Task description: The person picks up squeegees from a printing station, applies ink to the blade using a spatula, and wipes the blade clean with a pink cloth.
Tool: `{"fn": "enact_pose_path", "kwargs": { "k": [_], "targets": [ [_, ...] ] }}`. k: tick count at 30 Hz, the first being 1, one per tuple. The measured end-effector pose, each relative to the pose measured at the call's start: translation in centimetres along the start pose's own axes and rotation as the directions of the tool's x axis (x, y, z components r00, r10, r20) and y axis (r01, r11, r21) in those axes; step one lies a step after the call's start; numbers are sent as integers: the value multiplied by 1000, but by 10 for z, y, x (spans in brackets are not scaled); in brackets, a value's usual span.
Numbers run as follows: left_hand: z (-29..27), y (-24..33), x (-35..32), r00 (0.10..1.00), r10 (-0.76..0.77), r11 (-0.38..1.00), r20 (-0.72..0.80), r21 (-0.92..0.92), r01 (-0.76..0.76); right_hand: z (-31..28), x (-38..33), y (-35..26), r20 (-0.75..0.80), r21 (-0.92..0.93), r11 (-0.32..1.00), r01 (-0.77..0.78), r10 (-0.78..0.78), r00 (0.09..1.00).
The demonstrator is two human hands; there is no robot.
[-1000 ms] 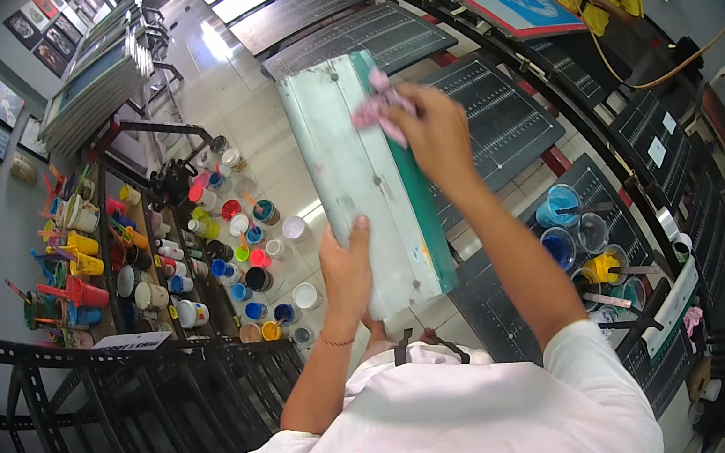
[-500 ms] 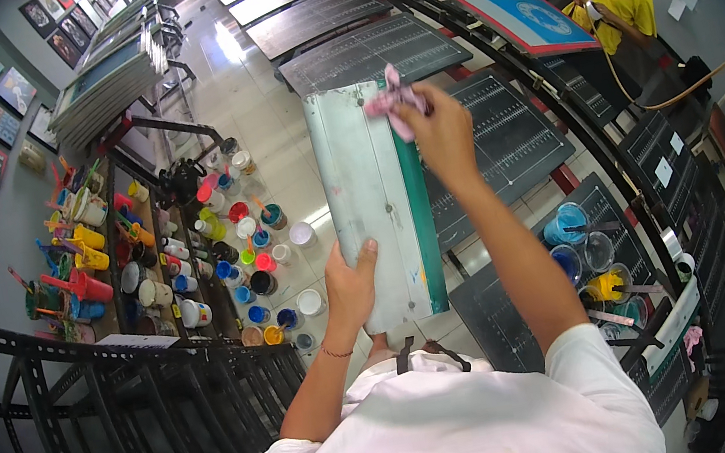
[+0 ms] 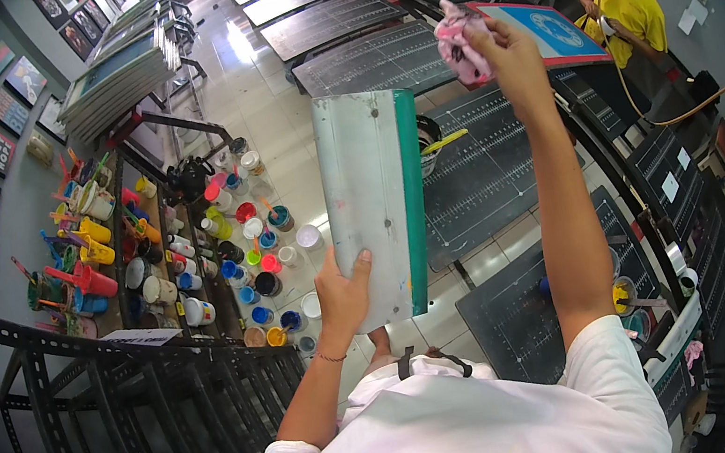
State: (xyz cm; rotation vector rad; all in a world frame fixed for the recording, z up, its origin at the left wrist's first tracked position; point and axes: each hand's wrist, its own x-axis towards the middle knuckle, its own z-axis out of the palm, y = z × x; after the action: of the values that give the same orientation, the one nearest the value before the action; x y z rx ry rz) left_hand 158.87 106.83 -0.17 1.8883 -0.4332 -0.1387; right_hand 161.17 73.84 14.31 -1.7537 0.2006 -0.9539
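Observation:
A wide screen-printing squeegee [image 3: 360, 198], with a silvery metal body and a green blade [image 3: 411, 200] along its right side, stands lengthwise in front of me. My left hand [image 3: 344, 291] grips its lower left edge, thumb lying over the face. Small paint smudges mark the metal near its lower right. Up and to the right, my right hand [image 3: 509, 61] pinches a crumpled pink rag [image 3: 463, 42] with dark stains, held apart from the squeegee. Behind the blade, a dark-rimmed tub [image 3: 428, 142] with a yellow stick is partly hidden.
Black printing platens [image 3: 486, 169] run along the right and far side. Many ink pots [image 3: 267, 284] crowd the floor and shelf at left, beside a black metal rack [image 3: 123, 388]. Stacked screens [image 3: 120, 75] stand far left. A person in yellow [image 3: 631, 4] works at far right.
My right hand has lifted the rag off the squeegee's top edge and moved it up and right. The squeegee has turned slightly, still in my left hand.

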Motion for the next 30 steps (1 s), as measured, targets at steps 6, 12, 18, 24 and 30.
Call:
{"fn": "enact_pose_path", "kwargs": {
  "k": [6,12,18,24,30],
  "targets": [
    [-3,-3,6,997,71,997,12,33,-71,32,-46,22,206,104,978,-181,157,966],
    [-2,-6,20,980,172,981,-97,106,-161,33,-57,19,284,147,973,-179,132,950],
    [6,-5,20,963,212,973,-165,127,-192,28,-57,20,291,330,860,-388,299,909],
    [-2,8,19,974,131,991,-185,55,-123,14,-77,36,365,799,277,-534,483,796],
    [-5,3,21,975,179,972,-133,176,-154,13,-81,32,197,522,768,-370,314,929]
  ]
}}
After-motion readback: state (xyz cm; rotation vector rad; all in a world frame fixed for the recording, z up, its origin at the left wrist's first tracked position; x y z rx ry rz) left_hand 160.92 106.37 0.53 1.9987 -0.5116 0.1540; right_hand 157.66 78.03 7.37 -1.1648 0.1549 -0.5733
